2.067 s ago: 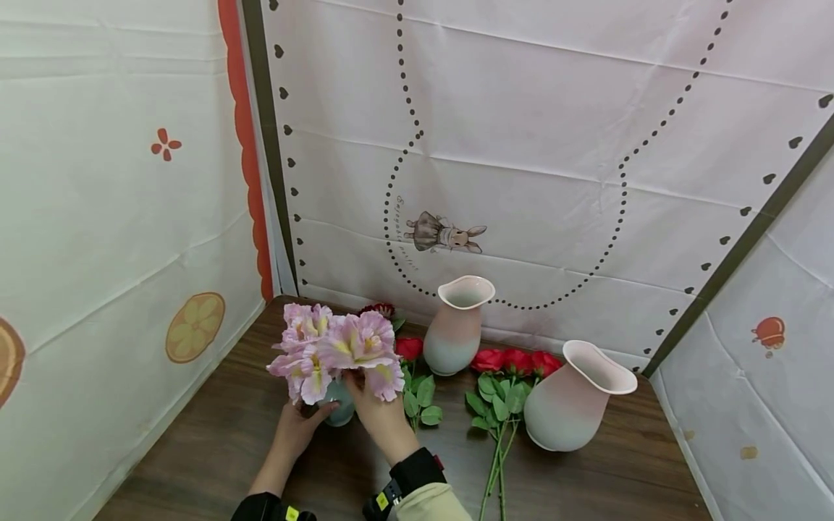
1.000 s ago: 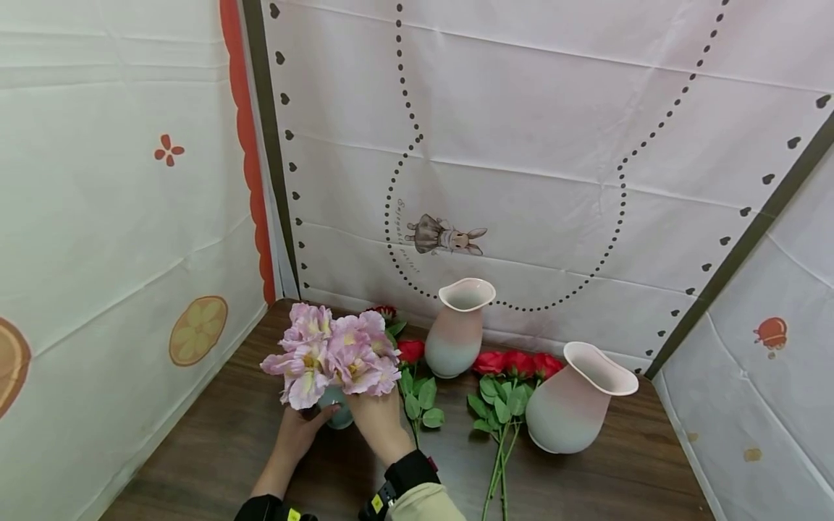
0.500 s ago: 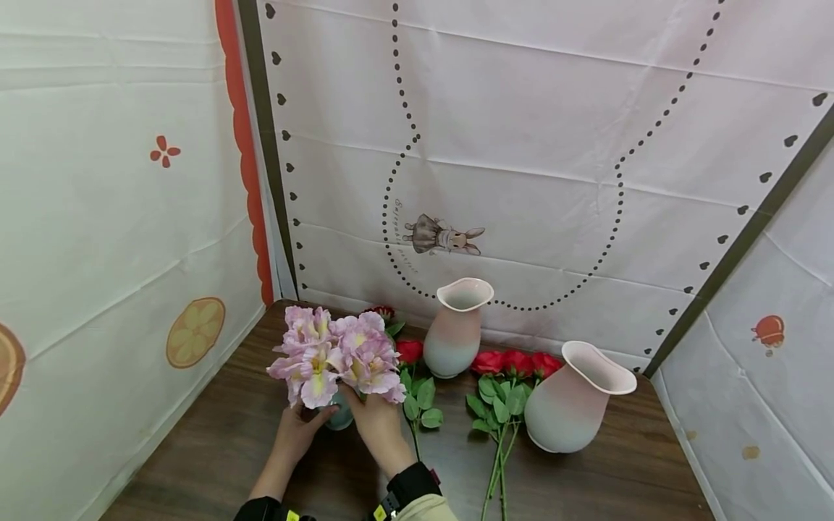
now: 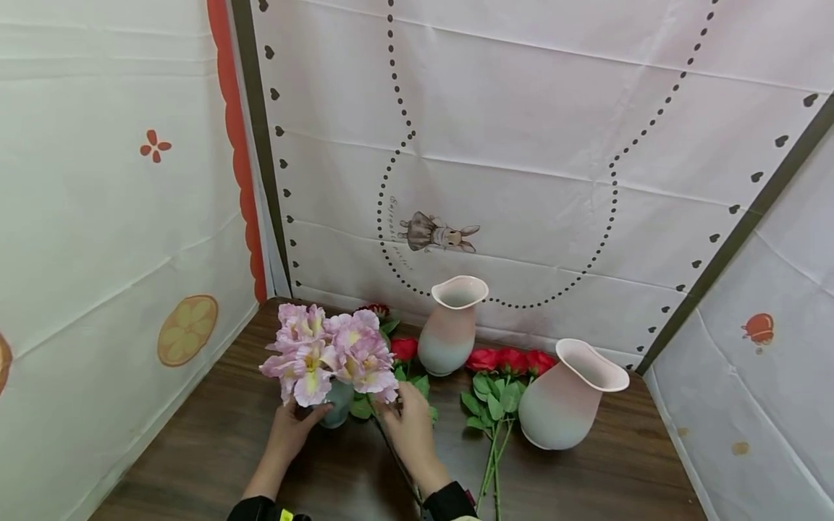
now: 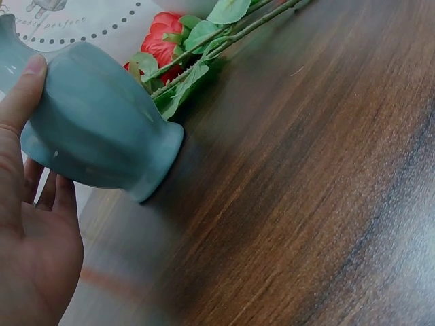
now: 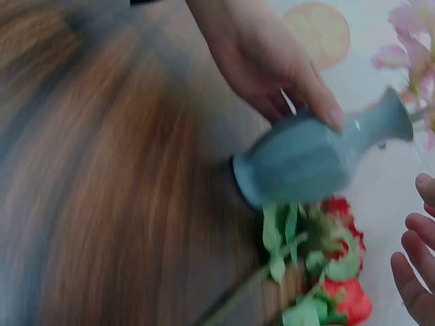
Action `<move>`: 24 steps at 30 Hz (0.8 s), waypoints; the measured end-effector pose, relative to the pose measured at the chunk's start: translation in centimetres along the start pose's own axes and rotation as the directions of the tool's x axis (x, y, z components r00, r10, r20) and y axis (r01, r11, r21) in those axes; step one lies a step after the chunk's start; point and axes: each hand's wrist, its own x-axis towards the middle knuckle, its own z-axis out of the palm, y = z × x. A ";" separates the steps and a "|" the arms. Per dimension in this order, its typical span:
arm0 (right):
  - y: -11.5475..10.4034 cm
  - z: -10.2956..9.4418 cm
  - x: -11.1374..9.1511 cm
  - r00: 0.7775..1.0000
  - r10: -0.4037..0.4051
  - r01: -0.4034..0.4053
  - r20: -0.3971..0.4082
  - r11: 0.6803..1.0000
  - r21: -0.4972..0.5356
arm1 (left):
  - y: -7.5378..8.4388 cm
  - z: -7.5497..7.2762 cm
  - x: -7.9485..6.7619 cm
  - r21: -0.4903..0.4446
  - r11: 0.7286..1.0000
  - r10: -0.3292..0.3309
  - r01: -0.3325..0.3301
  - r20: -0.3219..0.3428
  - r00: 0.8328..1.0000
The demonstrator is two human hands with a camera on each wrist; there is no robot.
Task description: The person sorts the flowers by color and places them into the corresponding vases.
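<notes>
A small blue-green vase (image 4: 339,407) stands upright on the wooden table, filled with pink-purple iris-like flowers (image 4: 314,358). My left hand (image 4: 287,435) grips its side, with the thumb (image 5: 28,92) across the body and the fingers behind it. In the right wrist view the vase (image 6: 299,163) narrows to a neck and flares at the mouth, where flower stems enter. My right hand (image 4: 415,440) hovers to the right of the bouquet. Its fingers (image 6: 408,272) are spread and relaxed, holding nothing, apart from the vase.
Red roses (image 4: 404,349) with leafy stems lie just right of the vase, partly behind my right hand. Another bunch of red roses (image 4: 511,360) lies farther right. Two pink-and-grey vases stand nearby, one at the back (image 4: 448,340), one at the right (image 4: 563,412). Printed cloth walls (image 4: 508,181) enclose the table.
My right hand has withdrawn from among the flowers and moved to the right, uncovering rose stems and leaves beside the vase. My left hand has stayed on the vase.
</notes>
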 end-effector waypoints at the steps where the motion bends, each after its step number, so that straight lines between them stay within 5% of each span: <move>1: 0.4 -0.5 -0.1 1.000 0.003 -0.003 0.001 1.000 0.000 | 0.0 0.0 0.0 0.003 1.000 0.001 -0.001 -0.003 1.000; 13: 3.5 -6.7 -0.8 0.995 0.054 -0.055 -0.086 0.999 -0.004 | 0.2 0.1 0.0 0.016 0.999 -0.031 0.031 -0.007 0.999; 24: 5.2 -13.8 -1.1 0.962 0.151 -0.162 -0.228 0.986 -0.033 | 0.0 0.1 0.0 0.011 1.000 -0.019 0.019 -0.013 1.000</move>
